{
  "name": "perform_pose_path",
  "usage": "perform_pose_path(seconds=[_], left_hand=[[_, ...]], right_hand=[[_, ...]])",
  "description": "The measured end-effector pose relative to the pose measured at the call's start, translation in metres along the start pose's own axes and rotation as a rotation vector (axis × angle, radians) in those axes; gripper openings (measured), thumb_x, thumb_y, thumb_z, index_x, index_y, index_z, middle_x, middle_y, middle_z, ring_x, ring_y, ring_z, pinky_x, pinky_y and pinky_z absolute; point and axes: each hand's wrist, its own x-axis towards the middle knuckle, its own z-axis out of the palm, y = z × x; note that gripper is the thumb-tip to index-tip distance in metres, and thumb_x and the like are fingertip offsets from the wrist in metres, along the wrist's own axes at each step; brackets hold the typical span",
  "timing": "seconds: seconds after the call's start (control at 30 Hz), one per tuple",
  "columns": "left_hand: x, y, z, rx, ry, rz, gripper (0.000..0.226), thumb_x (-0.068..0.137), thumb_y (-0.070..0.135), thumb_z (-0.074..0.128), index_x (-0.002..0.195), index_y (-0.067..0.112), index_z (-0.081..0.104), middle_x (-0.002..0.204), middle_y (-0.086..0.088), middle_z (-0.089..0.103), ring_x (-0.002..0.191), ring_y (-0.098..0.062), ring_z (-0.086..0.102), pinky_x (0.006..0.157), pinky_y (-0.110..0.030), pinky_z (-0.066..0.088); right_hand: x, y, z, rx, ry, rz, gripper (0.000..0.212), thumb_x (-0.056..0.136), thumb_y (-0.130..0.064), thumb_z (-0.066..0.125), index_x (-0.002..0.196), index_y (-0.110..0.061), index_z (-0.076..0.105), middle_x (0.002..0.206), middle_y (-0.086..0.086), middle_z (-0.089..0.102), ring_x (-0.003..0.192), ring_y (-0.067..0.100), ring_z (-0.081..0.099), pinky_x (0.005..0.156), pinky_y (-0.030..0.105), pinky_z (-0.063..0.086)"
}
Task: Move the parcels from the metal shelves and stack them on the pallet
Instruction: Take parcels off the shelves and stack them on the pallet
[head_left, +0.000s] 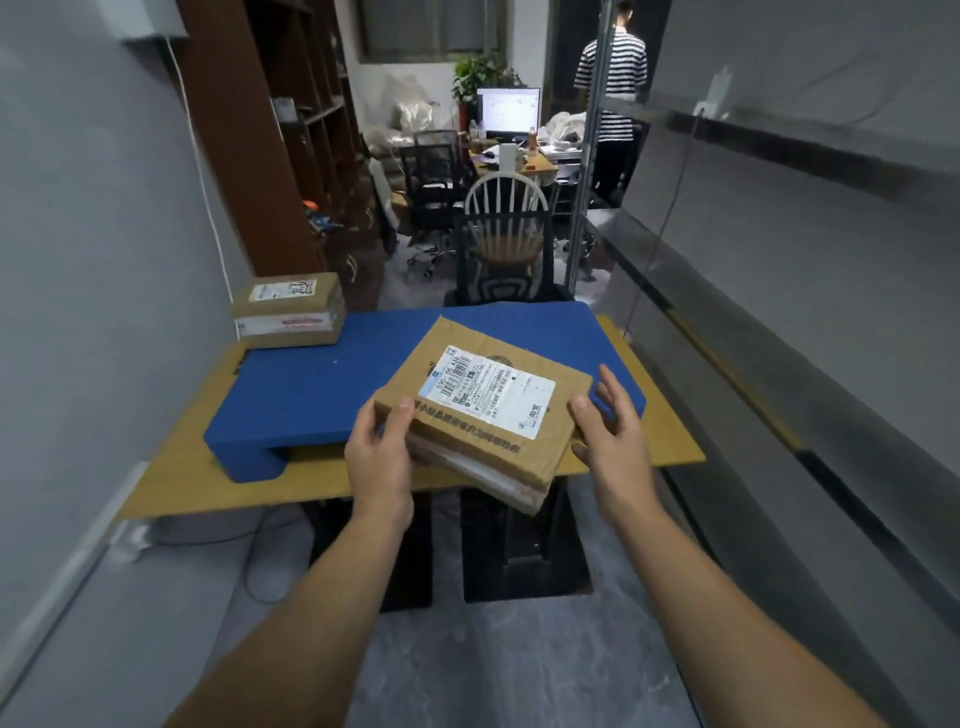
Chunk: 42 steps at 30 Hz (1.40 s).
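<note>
I hold a flat brown cardboard parcel (488, 400) with a white shipping label, tilted, above the near right part of the blue pallet (332, 384). My left hand (379, 457) grips its near left corner, thumb on top. My right hand (613, 431) holds its right edge, thumb on top and fingers extended beyond the edge. A second brown parcel (288, 309) with a label and red-and-white tape sits on the pallet's far left corner.
The pallet lies on a tan board (192, 478) raised on dark supports. Grey walls close in left and right, with a metal rail (779, 156) on the right. A white spindle chair (506, 218), desks, a monitor and a standing person are beyond.
</note>
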Motion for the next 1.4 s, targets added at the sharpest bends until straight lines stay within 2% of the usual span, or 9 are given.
perform_pose_path(seconds=[0.13, 0.33, 0.47, 0.6, 0.77, 1.07, 1.23, 1.3, 1.4], left_hand=[[0.023, -0.003, -0.002, -0.029, 0.131, 0.024, 0.027, 0.093, 0.037, 0.070, 0.117, 0.026, 0.069, 0.114, 0.005, 0.074, 0.109, -0.017, 0.069, 0.101, -0.054, 0.052], [0.072, -0.010, 0.003, -0.068, 0.199, 0.039, 0.012, 0.092, 0.037, 0.071, 0.104, 0.039, 0.071, 0.108, 0.012, 0.074, 0.106, -0.013, 0.069, 0.100, -0.048, 0.054], [0.120, -0.010, 0.001, -0.043, 0.195, 0.047, 0.016, 0.092, 0.040, 0.070, 0.108, 0.041, 0.069, 0.109, 0.016, 0.073, 0.108, -0.012, 0.068, 0.100, -0.048, 0.054], [0.173, -0.006, -0.007, 0.063, 0.143, 0.075, 0.037, 0.095, 0.042, 0.067, 0.130, 0.032, 0.062, 0.117, 0.013, 0.070, 0.111, -0.012, 0.066, 0.103, -0.052, 0.052], [0.233, -0.002, -0.014, 0.178, 0.059, 0.141, 0.048, 0.099, 0.034, 0.063, 0.145, 0.025, 0.052, 0.129, 0.010, 0.065, 0.117, -0.005, 0.061, 0.105, -0.033, 0.050], [0.312, -0.022, -0.024, 0.285, 0.053, 0.088, 0.045, 0.096, 0.041, 0.066, 0.138, 0.036, 0.052, 0.129, 0.010, 0.065, 0.119, -0.010, 0.062, 0.105, -0.039, 0.050], [0.349, -0.026, -0.015, 0.289, 0.134, 0.068, 0.048, 0.096, 0.029, 0.067, 0.142, 0.026, 0.052, 0.128, 0.012, 0.061, 0.112, 0.002, 0.060, 0.081, -0.007, 0.048], [0.363, -0.029, -0.011, 0.289, 0.169, 0.065, 0.051, 0.094, 0.030, 0.070, 0.142, 0.024, 0.052, 0.132, 0.007, 0.059, 0.113, -0.002, 0.060, 0.082, -0.009, 0.049], [0.382, -0.034, -0.006, 0.284, 0.204, 0.050, 0.047, 0.093, 0.031, 0.071, 0.136, 0.026, 0.052, 0.128, 0.007, 0.061, 0.115, -0.008, 0.061, 0.095, -0.026, 0.051]], right_hand=[[0.015, 0.012, 0.025, -0.050, -0.056, 0.027, 0.053, 0.091, -0.054, 0.065, 0.139, -0.061, 0.043, 0.149, -0.018, 0.043, 0.137, 0.010, 0.045, 0.111, 0.053, 0.042], [0.043, 0.032, 0.068, -0.089, -0.239, 0.013, 0.074, 0.071, -0.077, 0.069, 0.138, -0.064, 0.042, 0.149, -0.024, 0.047, 0.138, 0.008, 0.046, 0.112, 0.049, 0.043], [0.081, 0.037, 0.102, -0.087, -0.245, 0.001, 0.071, 0.081, -0.062, 0.069, 0.143, -0.065, 0.033, 0.149, -0.028, 0.045, 0.140, 0.003, 0.042, 0.115, 0.047, 0.041], [0.122, 0.042, 0.138, -0.089, -0.251, 0.005, 0.064, 0.095, -0.040, 0.067, 0.137, -0.068, 0.029, 0.141, -0.037, 0.046, 0.139, -0.001, 0.041, 0.117, 0.043, 0.039], [0.168, 0.055, 0.180, -0.088, -0.212, 0.017, 0.073, 0.093, -0.036, 0.069, 0.152, -0.049, 0.029, 0.140, -0.036, 0.047, 0.138, 0.000, 0.043, 0.117, 0.043, 0.038], [0.241, 0.082, 0.229, -0.085, -0.203, 0.080, 0.069, 0.096, -0.028, 0.067, 0.155, -0.039, 0.033, 0.144, -0.021, 0.053, 0.135, 0.005, 0.049, 0.116, 0.043, 0.040], [0.285, 0.094, 0.252, -0.102, -0.236, 0.110, 0.063, 0.097, -0.026, 0.066, 0.152, -0.040, 0.037, 0.133, -0.028, 0.056, 0.127, -0.003, 0.052, 0.113, 0.034, 0.043], [0.302, 0.097, 0.260, -0.109, -0.249, 0.120, 0.062, 0.098, -0.025, 0.065, 0.151, -0.040, 0.038, 0.131, -0.028, 0.057, 0.125, -0.006, 0.053, 0.112, 0.032, 0.043], [0.324, 0.104, 0.270, -0.099, -0.258, 0.146, 0.063, 0.098, -0.024, 0.064, 0.154, -0.037, 0.036, 0.134, -0.024, 0.057, 0.127, -0.001, 0.052, 0.114, 0.035, 0.041]])
